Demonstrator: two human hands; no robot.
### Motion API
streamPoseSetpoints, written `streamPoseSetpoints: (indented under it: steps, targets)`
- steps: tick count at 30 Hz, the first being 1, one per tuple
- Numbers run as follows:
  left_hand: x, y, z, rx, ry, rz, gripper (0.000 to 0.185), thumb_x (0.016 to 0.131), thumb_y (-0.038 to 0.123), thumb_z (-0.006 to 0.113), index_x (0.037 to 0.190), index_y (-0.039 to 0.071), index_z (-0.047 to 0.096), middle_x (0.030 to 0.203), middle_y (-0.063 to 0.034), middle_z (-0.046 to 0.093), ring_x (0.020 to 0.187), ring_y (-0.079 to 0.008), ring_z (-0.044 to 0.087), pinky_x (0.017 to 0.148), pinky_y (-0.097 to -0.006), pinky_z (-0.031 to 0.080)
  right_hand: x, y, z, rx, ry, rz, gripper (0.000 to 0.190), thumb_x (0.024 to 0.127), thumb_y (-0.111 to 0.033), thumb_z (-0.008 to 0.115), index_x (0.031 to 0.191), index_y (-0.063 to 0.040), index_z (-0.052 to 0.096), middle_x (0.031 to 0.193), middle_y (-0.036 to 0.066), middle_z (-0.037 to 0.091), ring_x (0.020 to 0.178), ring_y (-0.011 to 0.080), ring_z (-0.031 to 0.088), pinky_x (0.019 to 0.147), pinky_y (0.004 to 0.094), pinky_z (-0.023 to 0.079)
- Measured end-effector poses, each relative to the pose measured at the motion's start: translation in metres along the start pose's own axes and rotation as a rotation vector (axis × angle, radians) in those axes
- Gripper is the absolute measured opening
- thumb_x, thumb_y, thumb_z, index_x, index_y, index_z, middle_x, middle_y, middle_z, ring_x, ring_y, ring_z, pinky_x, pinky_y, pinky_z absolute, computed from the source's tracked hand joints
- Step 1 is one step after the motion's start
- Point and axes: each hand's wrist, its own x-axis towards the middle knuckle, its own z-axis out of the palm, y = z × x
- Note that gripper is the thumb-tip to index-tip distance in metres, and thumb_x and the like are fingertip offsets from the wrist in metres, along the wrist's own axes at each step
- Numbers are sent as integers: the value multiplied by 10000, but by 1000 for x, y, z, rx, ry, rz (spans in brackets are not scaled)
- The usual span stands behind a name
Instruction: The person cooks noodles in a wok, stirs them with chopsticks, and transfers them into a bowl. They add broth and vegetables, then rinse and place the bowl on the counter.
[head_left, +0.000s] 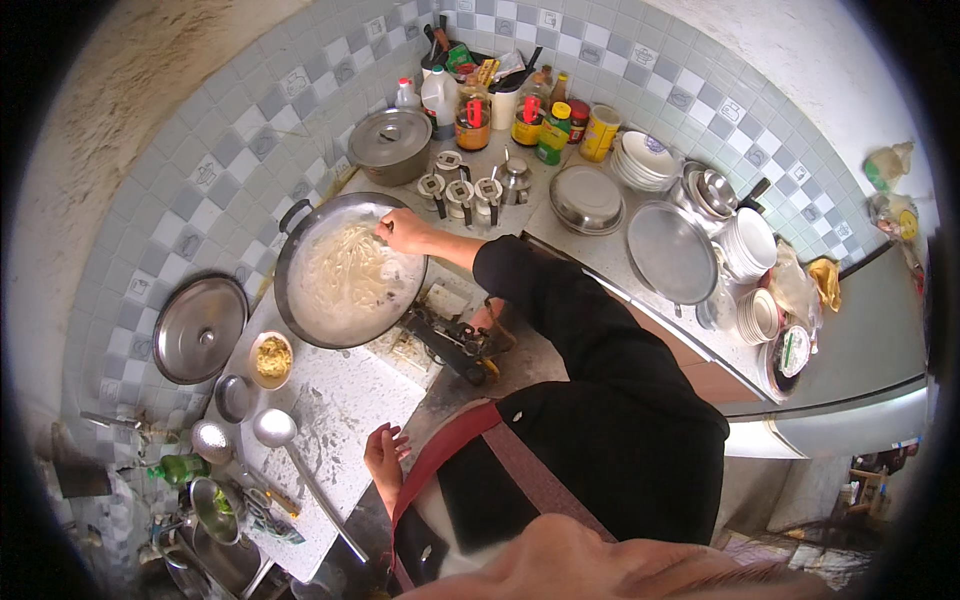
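Note:
My right hand (403, 231) is over the right rim of a large wok (346, 319) of steaming, whitish liquid with pale noodles (352, 259). Its fingers are bent together above the liquid; whether something small is between them cannot be made out. My left hand (386, 456) is low in front of my apron, beside the counter edge, with fingers slightly curled and nothing in it. Nearest to it on the counter is a long-handled metal ladle (276, 429). A bowl of yellow food (271, 358), perhaps egg, stands at the lower left of the wok.
A wok lid (201, 328) leans on the tiled wall at the left. Behind the wok is a lidded pot (391, 146), with lidded seasoning jars (460, 193) to its right. The gas stove's hose and fittings (465, 349) lie below the wok. A metal basin (216, 510) stands at the lower left.

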Motion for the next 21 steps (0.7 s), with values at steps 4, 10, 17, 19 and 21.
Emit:
streamPoseSetpoints:
  steps: [4, 10, 17, 19, 21]
  targets:
    - [-5, 5, 1, -19, 24, 30, 297, 1004, 222, 523, 1193, -3, 569, 1021, -143, 670, 794, -179, 671, 612, -260, 558, 18, 9, 19, 467, -123, 321, 300, 962, -148, 496, 884, 71, 686, 785, 158, 700, 638, 193, 683, 574, 301, 550]
    - [-15, 2, -4, -52, 68, 66, 308, 1003, 227, 529, 1198, -9, 562, 1035, -141, 666, 809, -182, 669, 632, -270, 556, 28, 7, 62, 864, -68, 585, 272, 982, -126, 480, 944, 79, 655, 801, 173, 691, 644, 251, 684, 601, 332, 593]
    - [-29, 2, -6, -110, 156, 54, 295, 1001, 209, 528, 1184, -18, 574, 1032, -142, 672, 830, -187, 668, 646, -284, 552, 21, 12, 80, 1477, 49, 778, 347, 1015, -205, 382, 1019, 87, 570, 945, 244, 630, 838, 346, 659, 752, 388, 598]
    - [-31, 3, -6, -109, 167, 62, 295, 999, 208, 530, 1178, -21, 578, 1031, -141, 674, 830, -188, 668, 648, -285, 552, 26, 20, 80, 1512, 45, 798, 345, 1026, -197, 383, 1076, 95, 560, 978, 265, 632, 876, 342, 661, 761, 370, 586]
    - [-32, 3, -6, -114, 169, 70, 298, 1001, 209, 527, 1183, -22, 574, 1035, -139, 673, 829, -186, 672, 649, -283, 556, 28, 25, 80, 1614, 33, 789, 284, 995, -139, 400, 1060, 84, 563, 971, 252, 636, 855, 338, 662, 712, 350, 589]
